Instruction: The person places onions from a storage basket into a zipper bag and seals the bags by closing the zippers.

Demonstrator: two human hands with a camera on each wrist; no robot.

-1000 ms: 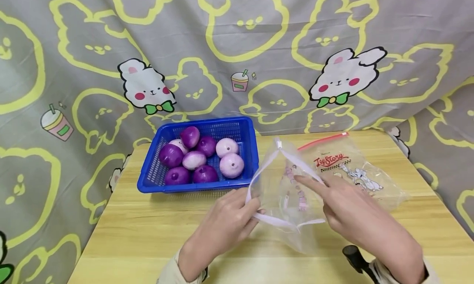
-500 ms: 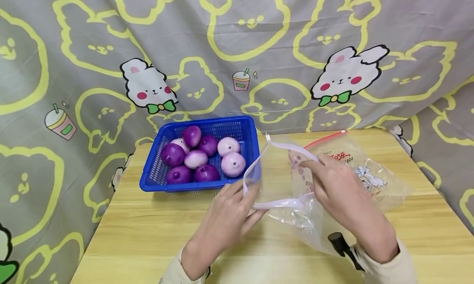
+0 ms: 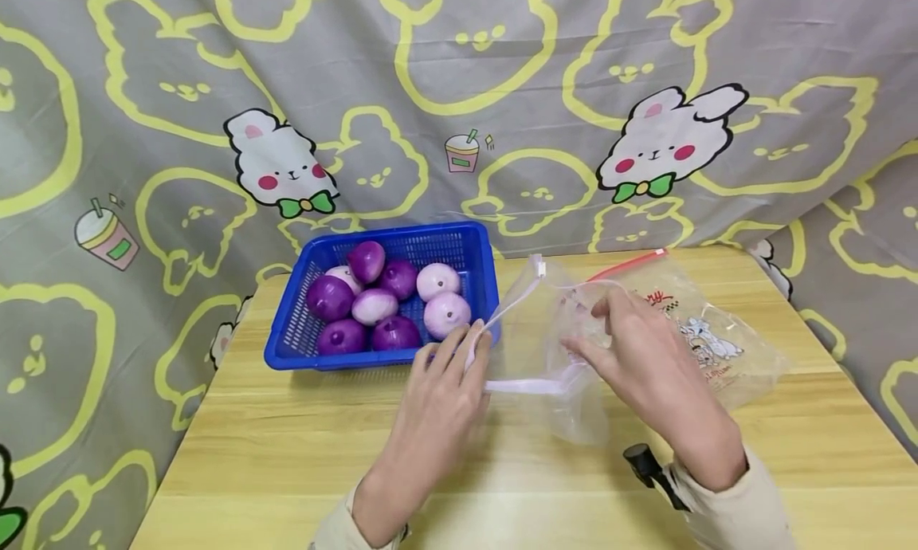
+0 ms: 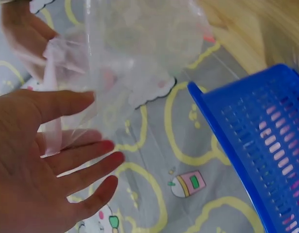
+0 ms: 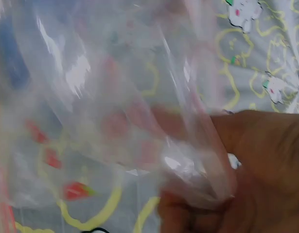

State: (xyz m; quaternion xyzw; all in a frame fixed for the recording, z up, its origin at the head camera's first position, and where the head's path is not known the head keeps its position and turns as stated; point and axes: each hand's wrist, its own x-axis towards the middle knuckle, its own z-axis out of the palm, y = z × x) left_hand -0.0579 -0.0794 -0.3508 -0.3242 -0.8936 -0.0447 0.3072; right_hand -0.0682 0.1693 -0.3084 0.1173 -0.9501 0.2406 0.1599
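Over the wooden table (image 3: 287, 462), we have the lilac-rimmed bag (image 3: 529, 339) parted at its mouth, our left hand (image 3: 441, 398) touching it with straight, spread fingers, our right hand (image 3: 641, 363) curled on its edge, while all visible onions (image 3: 374, 307) lie in the blue basket (image 3: 344, 364), none bagged.

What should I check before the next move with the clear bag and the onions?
1. Mouth of the clear bag spread: ok, it gapes between the hands.
2. Left hand on that bag: ok, at its left edge, fingers nearly straight.
3. Right hand gripping firmly: cannot tell; it is at the bag's right side, pinch unclear.
4. Onions available: ok, nine visible in the blue basket.
5. No onions bagged yet: ok, none visible inside.
6. Red-zip bag clear of the right hand: cannot tell; the hand partly hides it.
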